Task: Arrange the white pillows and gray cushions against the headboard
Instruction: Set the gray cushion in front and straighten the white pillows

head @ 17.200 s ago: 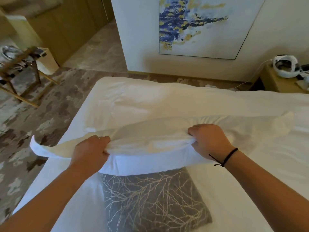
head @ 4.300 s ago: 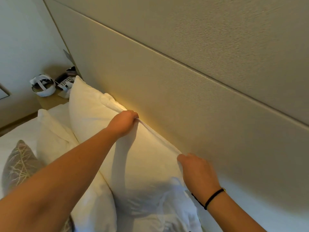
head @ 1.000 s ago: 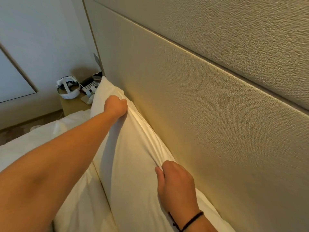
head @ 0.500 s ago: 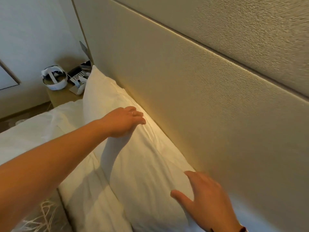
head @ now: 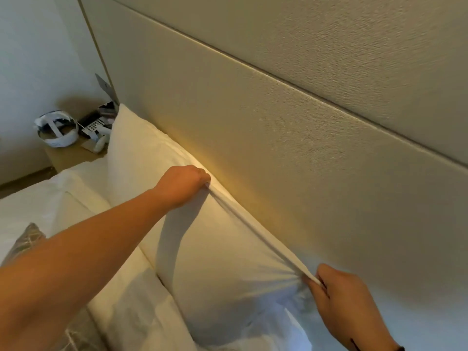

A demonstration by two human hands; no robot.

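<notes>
A large white fabric pillow (head: 222, 249) stands upright on its long edge, leaning against the beige textured padded headboard (head: 291, 148). The left hand (head: 183, 184) is closed in a fist on the top seam of this pillow, near the middle of its length. The right hand (head: 347, 302) pinches the same seam at the nearer corner, with the fingers curled around the cloth, so the seam is pulled into a straight tight line between the two hands. In front of this pillow a second white pillow (head: 131, 300) leans against it, lower and closer to the person. A gray cushion with a pale branch pattern (head: 27, 239) shows partly behind the left forearm, on the white bed sheet (head: 30, 196). Beyond the far end of the pillow there is a wooden bedside table (head: 68, 155), which carries a white headset (head: 57, 131) and a telephone (head: 93, 124).
</notes>
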